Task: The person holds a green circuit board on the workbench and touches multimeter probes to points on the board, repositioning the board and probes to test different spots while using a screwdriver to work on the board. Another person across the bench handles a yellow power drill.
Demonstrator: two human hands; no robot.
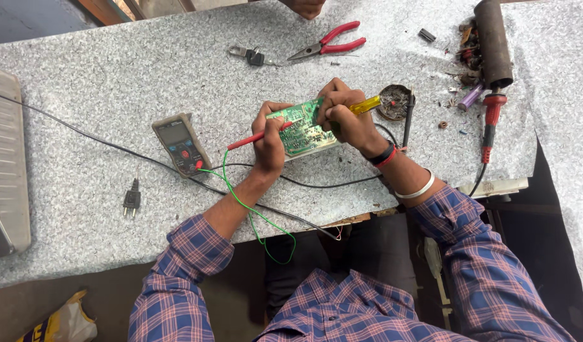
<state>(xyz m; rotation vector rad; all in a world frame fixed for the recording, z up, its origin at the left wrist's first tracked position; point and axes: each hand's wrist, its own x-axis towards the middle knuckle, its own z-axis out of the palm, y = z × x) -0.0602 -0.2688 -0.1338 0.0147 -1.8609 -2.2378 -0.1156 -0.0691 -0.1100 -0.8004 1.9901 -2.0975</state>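
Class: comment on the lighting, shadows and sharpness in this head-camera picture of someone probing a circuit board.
Head view: even daylight over the speckled table, brightest and nearly washed out at its upper right; soft shadows under the pliers and the multimeter; the circuit board and both hands sharp; below the table edge it falls dark.

green circuit board [301, 126] tilted on the table, red probe [250, 139] touching it.

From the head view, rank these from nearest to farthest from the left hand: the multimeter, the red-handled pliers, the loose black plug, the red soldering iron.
Measured from the left hand:
1. Multimeter, just to its left on the table.
2. Red-handled pliers, up near the far table edge.
3. Loose black plug, lower left; close to the pliers in distance, so this order is tentative.
4. Red soldering iron, far right.
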